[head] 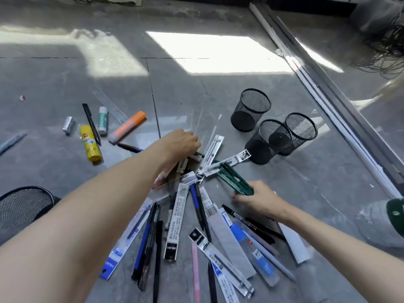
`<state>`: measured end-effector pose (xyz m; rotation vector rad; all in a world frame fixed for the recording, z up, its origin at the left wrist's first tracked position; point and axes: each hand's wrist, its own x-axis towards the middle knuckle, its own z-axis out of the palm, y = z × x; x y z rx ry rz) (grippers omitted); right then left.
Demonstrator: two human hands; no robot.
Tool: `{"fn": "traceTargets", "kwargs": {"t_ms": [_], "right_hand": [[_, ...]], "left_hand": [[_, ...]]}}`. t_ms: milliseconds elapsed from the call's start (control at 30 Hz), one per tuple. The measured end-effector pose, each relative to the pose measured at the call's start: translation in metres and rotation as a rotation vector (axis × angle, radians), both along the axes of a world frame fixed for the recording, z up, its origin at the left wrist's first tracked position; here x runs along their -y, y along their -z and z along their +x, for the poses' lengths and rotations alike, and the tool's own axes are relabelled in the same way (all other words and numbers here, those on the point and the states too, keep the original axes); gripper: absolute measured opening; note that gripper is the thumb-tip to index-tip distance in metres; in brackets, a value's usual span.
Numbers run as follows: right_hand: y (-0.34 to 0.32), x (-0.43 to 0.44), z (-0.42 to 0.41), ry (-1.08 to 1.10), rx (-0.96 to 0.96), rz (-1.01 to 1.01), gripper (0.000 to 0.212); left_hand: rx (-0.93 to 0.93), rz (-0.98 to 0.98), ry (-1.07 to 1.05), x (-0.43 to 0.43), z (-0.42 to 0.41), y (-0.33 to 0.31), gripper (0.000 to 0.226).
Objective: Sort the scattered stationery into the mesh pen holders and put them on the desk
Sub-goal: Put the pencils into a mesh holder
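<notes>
A heap of pens, refills in clear packets and rulers (175, 221) lies scattered on the grey floor. My left hand (181, 143) reaches into the far side of the heap, fingers curled down over items there; what it grips is hidden. My right hand (260, 197) grips a bunch of dark green pencils (234, 181) that point up and left over the heap. Three black mesh pen holders stand at the right: one behind (250, 109), two close together (267, 142) (299, 132), all looking empty.
At the left lie a yellow glue stick (90, 143), a green-white glue stick (102, 120), an orange highlighter (127, 126), a black pen (91, 123), a clear ruler (110, 104) and a silver eraser (68, 125). Another mesh container (21, 204) shows at lower left. A metal rail (328, 101) runs along the right.
</notes>
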<state>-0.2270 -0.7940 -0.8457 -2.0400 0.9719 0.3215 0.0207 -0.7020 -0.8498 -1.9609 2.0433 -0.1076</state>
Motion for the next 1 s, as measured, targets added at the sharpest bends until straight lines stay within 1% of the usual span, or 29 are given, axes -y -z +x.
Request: {"fn": "traceTargets", "kwargs": {"t_ms": [33, 67, 133, 200, 267, 300, 367, 400, 433, 467, 533, 567, 600, 633, 667, 733, 800, 867, 933, 1000], "right_hand": [[-0.003, -0.003, 0.000, 0.014, -0.009, 0.004, 0.026], [-0.007, -0.007, 0.000, 0.034, 0.000, 0.051, 0.029], [-0.015, -0.013, 0.001, 0.143, 0.079, 0.277, 0.021], [-0.019, -0.017, 0.002, 0.313, 0.179, 0.513, 0.009], [-0.021, -0.022, 0.006, 0.429, 0.237, 0.643, 0.008], [-0.022, -0.026, 0.009, 0.455, 0.246, 0.666, 0.009], [-0.022, -0.038, 0.015, 0.487, 0.242, 0.650, 0.012], [-0.021, -0.043, 0.019, 0.506, 0.239, 0.625, 0.014], [-0.020, -0.050, 0.022, 0.518, 0.231, 0.586, 0.017], [-0.018, -0.058, 0.024, 0.504, 0.216, 0.524, 0.018], [-0.015, -0.073, 0.027, 0.417, 0.158, 0.350, 0.018], [-0.013, -0.081, 0.027, 0.375, 0.130, 0.285, 0.018], [-0.010, -0.087, 0.027, 0.355, 0.114, 0.253, 0.019], [-0.008, -0.093, 0.026, 0.363, 0.107, 0.242, 0.020], [-0.005, -0.097, 0.025, 0.390, 0.109, 0.235, 0.022], [-0.005, -0.103, 0.023, 0.429, 0.118, 0.211, 0.024], [-0.006, -0.105, 0.023, 0.409, 0.119, 0.190, 0.025], [-0.006, -0.107, 0.025, 0.366, 0.102, 0.165, 0.023], [-0.004, -0.112, 0.026, 0.340, 0.082, 0.151, 0.021], [-0.001, -0.118, 0.027, 0.344, 0.081, 0.169, 0.020]], "left_hand": [[-0.016, 0.018, -0.003, -0.002, 0.000, -0.002, 0.017], [-0.031, 0.036, -0.022, -0.004, -0.002, -0.004, 0.016], [-0.092, 0.023, -0.117, -0.011, -0.006, -0.008, 0.016], [-0.170, -0.059, -0.260, -0.021, -0.009, -0.013, 0.013], [-0.287, -0.132, -0.442, -0.033, -0.013, -0.018, 0.015], [-0.365, -0.155, -0.542, -0.039, -0.017, -0.023, 0.014], [-0.565, -0.217, -0.750, -0.055, -0.032, -0.031, 0.008], [-0.668, -0.243, -0.837, -0.063, -0.045, -0.030, 0.009], [-0.763, -0.244, -0.901, -0.073, -0.059, -0.028, 0.014], [-0.825, -0.217, -0.921, -0.084, -0.077, -0.023, 0.022], [-0.807, -0.143, -0.896, -0.108, -0.112, -0.009, 0.039], [-0.769, -0.127, -0.902, -0.118, -0.124, -0.004, 0.047], [-0.743, -0.141, -0.935, -0.125, -0.129, 0.001, 0.050], [-0.739, -0.173, -0.983, -0.130, -0.130, 0.005, 0.045], [-0.756, -0.213, -1.025, -0.134, -0.127, 0.006, 0.036], [-0.795, -0.232, -1.063, -0.141, -0.117, 0.007, 0.017], [-0.820, -0.225, -1.074, -0.146, -0.107, 0.009, 0.009], [-0.792, -0.263, -1.113, -0.150, -0.100, 0.008, 0.012], [-0.716, -0.329, -1.182, -0.153, -0.099, 0.002, 0.022], [-0.673, -0.403, -1.179, -0.151, -0.105, -0.004, 0.026]]}}
